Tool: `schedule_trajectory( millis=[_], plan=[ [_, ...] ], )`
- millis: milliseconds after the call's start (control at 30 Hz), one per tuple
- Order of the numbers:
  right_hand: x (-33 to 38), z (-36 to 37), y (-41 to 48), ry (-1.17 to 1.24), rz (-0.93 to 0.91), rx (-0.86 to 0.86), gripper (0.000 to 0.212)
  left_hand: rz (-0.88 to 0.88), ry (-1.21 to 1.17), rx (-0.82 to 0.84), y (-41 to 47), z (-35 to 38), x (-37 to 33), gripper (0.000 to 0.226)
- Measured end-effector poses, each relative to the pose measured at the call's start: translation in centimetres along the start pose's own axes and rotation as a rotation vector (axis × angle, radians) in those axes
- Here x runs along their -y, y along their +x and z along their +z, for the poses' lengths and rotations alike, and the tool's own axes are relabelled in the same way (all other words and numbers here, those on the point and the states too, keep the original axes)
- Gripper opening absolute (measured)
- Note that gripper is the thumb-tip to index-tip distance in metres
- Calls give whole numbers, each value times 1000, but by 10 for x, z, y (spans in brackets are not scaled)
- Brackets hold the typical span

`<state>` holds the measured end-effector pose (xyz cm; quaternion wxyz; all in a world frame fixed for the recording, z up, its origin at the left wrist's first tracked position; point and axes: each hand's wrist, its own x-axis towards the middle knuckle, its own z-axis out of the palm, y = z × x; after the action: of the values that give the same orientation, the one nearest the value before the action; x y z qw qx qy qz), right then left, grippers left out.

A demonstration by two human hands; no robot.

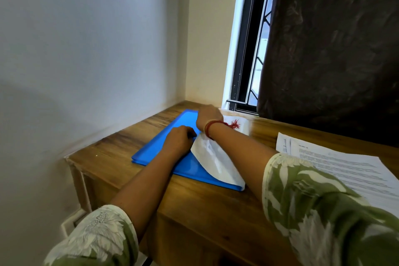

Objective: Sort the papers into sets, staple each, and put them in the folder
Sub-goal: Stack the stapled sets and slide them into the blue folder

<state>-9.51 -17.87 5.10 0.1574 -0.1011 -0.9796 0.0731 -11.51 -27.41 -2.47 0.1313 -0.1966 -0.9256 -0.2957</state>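
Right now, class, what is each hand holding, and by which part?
White papers: left hand pinches their left edge; right hand's grip at the far end is hidden.

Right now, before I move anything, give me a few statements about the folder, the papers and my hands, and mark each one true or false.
1. The blue folder lies flat on the wooden desk. True.
2. Both hands are on the printed sheets. False: the left hand and the right hand are at the folder, and the printed sheets lie apart on the right.
3. A white sheet curls up over the folder's right side. True.
4. The right wrist is bare. False: it wears a red thread and bangles.
5. The curtain covers the whole window. False: a strip of window shows to its left.
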Motion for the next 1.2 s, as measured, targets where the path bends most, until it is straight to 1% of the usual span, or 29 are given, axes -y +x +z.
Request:
schedule_trajectory(
  millis=[67,100,167,300,400,433,500,600,667,733,833,867,933,967,1033,1133,1200],
  plan=[
    [-12,-17,3,99,14,-34,28,37,-49,-54,-3,0,2,14],
    [-22,-26,7,136,14,-31,24,49,-59,-72,-4,0,3,15],
    [-51,-45,12,230,54,8,14,55,-56,-56,-4,0,7,24],
    [-122,-79,0,672,287,83,20,91,-12,-31,-1,0,10,24],
    [-167,-88,-24,808,445,137,16,114,28,-28,0,0,9,23],
    [-178,-86,-31,808,476,150,15,122,44,-29,1,0,9,22],
    [-198,-77,-43,787,489,176,20,143,86,-18,1,-1,11,19],
    [-217,-61,-64,829,423,202,23,171,167,-11,3,-3,17,17],
    [-226,-55,-76,819,421,184,28,176,229,19,7,-9,20,17],
    [-229,-49,-85,831,420,174,33,158,297,64,12,-17,25,18],
    [-231,-39,-99,829,343,151,29,72,427,142,20,-26,26,21],
    [-230,-34,-104,821,308,147,28,44,475,152,21,-28,21,22],
    [-228,-29,-114,741,235,137,27,33,511,111,24,-25,2,24],
    [-227,-28,-117,694,208,116,27,48,471,68,25,-21,-12,25],
    [-234,-32,-122,676,197,37,22,98,288,-27,25,-6,-52,25],
    [-264,-49,-127,612,195,-70,12,257,4,-155,21,15,-127,19],
    [-295,-63,-131,561,246,-131,9,298,-182,-143,17,29,-178,22]
  ],
)
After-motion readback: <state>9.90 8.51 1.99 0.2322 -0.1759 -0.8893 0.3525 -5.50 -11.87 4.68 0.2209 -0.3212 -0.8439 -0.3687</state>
